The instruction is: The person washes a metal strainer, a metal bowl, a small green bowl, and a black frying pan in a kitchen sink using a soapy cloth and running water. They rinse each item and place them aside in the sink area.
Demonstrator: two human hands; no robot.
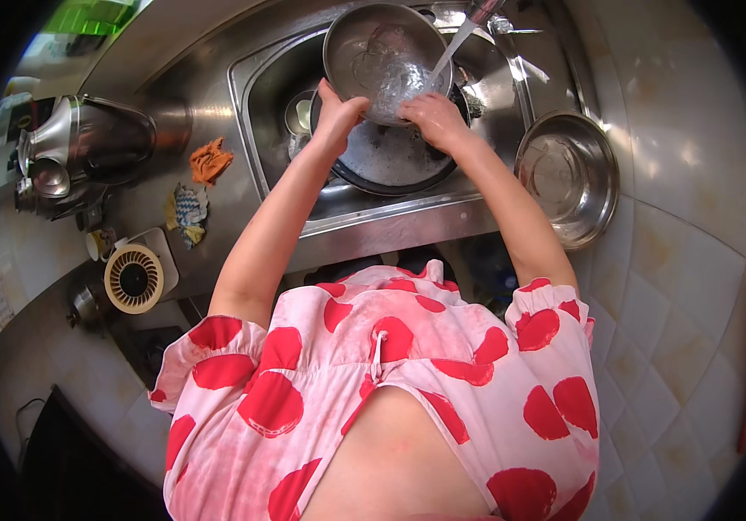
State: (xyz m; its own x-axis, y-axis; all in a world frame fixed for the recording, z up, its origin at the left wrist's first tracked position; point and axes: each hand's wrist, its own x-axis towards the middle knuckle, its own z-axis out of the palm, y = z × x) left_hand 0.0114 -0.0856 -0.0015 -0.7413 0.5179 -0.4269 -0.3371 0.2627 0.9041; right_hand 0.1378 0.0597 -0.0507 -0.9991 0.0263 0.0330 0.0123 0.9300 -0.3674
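Both my hands hold a round stainless-steel bowl (363, 49) over the sink. My left hand (337, 117) grips its near left rim, thumb on top. My right hand (436, 120) is at the near right rim, fingers over the edge. From the faucet (487, 8) at the upper right, a stream of water (454, 52) runs into the bowl, and the water inside ripples. Beneath the bowl a dark-rimmed wok or pan (392, 159) with foamy liquid sits in the stainless-steel sink (272, 84). A small cup or bowl (298, 114) shows partly behind my left hand.
A stainless-steel basin (565, 176) stands right of the sink. On the left counter lie an orange cloth (210, 161) and a patterned cloth (189, 211). Farther left are a large metal vessel (106, 140), a mug (98, 244) and a small round fan (134, 279). Tiled wall (672, 150) borders the right.
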